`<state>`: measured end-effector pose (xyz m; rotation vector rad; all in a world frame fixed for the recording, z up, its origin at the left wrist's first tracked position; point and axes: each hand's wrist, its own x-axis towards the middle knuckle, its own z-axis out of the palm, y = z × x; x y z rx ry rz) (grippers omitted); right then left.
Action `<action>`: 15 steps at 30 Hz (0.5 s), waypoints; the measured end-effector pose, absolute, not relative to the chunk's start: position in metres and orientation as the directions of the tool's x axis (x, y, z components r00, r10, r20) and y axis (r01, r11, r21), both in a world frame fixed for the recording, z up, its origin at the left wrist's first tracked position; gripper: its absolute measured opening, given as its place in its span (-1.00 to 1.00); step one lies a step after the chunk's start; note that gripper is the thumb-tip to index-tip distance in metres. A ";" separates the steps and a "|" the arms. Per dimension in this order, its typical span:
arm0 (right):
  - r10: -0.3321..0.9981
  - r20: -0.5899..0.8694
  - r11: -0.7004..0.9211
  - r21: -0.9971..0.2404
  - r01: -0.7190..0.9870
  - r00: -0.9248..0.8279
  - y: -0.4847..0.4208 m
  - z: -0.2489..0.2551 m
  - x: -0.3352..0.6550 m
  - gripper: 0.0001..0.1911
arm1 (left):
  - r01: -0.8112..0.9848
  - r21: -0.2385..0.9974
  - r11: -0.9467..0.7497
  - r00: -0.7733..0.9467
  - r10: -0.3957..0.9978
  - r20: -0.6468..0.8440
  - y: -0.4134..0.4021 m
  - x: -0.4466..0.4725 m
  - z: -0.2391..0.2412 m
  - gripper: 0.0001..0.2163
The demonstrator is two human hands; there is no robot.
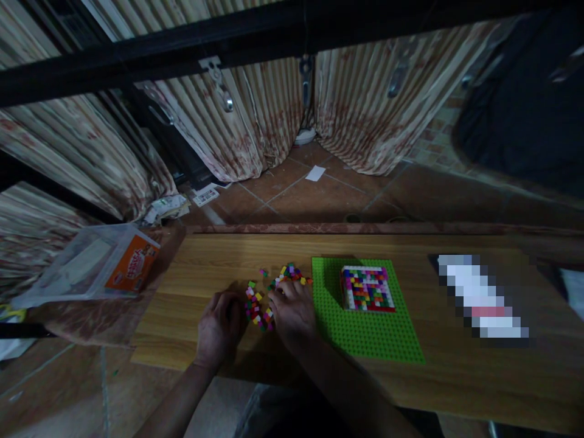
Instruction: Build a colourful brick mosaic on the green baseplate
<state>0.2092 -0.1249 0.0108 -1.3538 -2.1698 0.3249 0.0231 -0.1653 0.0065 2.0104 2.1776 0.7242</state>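
A loose pile of small coloured toy building bricks point(258, 310) lies on the wooden table. My right hand point(292, 309) reaches over the pile's right side, fingers bent down and somewhat apart among the bricks. Left of the pile, my left hand point(219, 325) rests on its edge with the fingers curled in; whatever they hold is hidden in shadow. To the right of my right hand lies a green studded baseplate point(374, 340). On it stands a block built of many-coloured bricks point(367, 289), with white along its top edge and red along its front.
The table point(182, 274) has a blurred-out object point(479, 298) at its right. A clear plastic box point(82, 261) with an orange label stands beyond the left end. Striped curtains point(255, 115) hang behind, and papers point(205, 194) lie on the tiled floor.
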 end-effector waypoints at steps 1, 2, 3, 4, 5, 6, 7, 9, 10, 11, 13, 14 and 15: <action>0.882 0.321 0.465 -0.469 0.751 -0.345 -0.124 0.011 0.209 -0.91 | 0.917 0.398 0.021 -0.129 0.960 0.248 -0.165 0.023 0.007 -0.85; 0.883 0.320 0.463 -0.476 0.748 -0.343 -0.125 0.012 0.210 -0.90 | 0.917 0.399 0.020 -0.130 0.960 0.249 -0.165 0.023 0.007 -0.85; 0.887 0.323 0.455 -0.497 0.738 -0.329 -0.126 0.013 0.211 -0.89 | 0.917 0.399 0.019 -0.129 0.959 0.250 -0.165 0.023 0.008 -0.85; 0.893 0.330 0.444 -0.532 0.721 -0.306 -0.127 0.015 0.214 -0.90 | 0.916 0.400 0.018 -0.129 0.959 0.252 -0.165 0.023 0.008 -0.84; 0.899 0.338 0.432 -0.577 0.694 -0.278 -0.130 0.018 0.217 -0.90 | 0.916 0.400 0.015 -0.127 0.959 0.255 -0.165 0.023 0.008 -0.84; 0.905 0.345 0.420 -0.626 0.657 -0.249 -0.133 0.021 0.220 -0.90 | 0.916 0.400 0.011 -0.125 0.958 0.259 -0.165 0.023 0.008 -0.84; 0.911 0.348 0.408 -0.675 0.614 -0.223 -0.136 0.023 0.224 -0.89 | 0.917 0.399 0.006 -0.121 0.957 0.264 -0.165 0.022 0.007 -0.84; 0.923 0.342 0.381 -0.761 0.525 -0.174 -0.144 0.027 0.231 -0.86 | 0.919 0.395 -0.005 -0.111 0.956 0.271 -0.165 0.020 0.007 -0.85; 0.932 0.331 0.359 -0.797 0.486 -0.146 -0.149 0.029 0.235 -0.84 | 0.919 0.394 -0.011 -0.105 0.956 0.272 -0.164 0.019 0.006 -0.85; 0.942 0.313 0.331 -0.827 0.454 -0.117 -0.153 0.030 0.239 -0.82 | 0.920 0.392 -0.018 -0.098 0.957 0.274 -0.164 0.018 0.005 -0.85; 0.960 0.273 0.276 -0.871 0.406 -0.066 -0.162 0.030 0.247 -0.79 | 0.921 0.388 -0.033 -0.084 0.956 0.280 -0.163 0.016 0.004 -0.85; 0.965 0.258 0.256 -0.885 0.390 -0.050 -0.167 0.029 0.251 -0.77 | 0.922 0.385 -0.040 -0.078 0.956 0.284 -0.162 0.015 0.004 -0.85; 0.968 0.247 0.242 -0.893 0.379 -0.036 -0.171 0.027 0.254 -0.74 | 0.923 0.382 -0.045 -0.072 0.955 0.286 -0.162 0.014 0.004 -0.85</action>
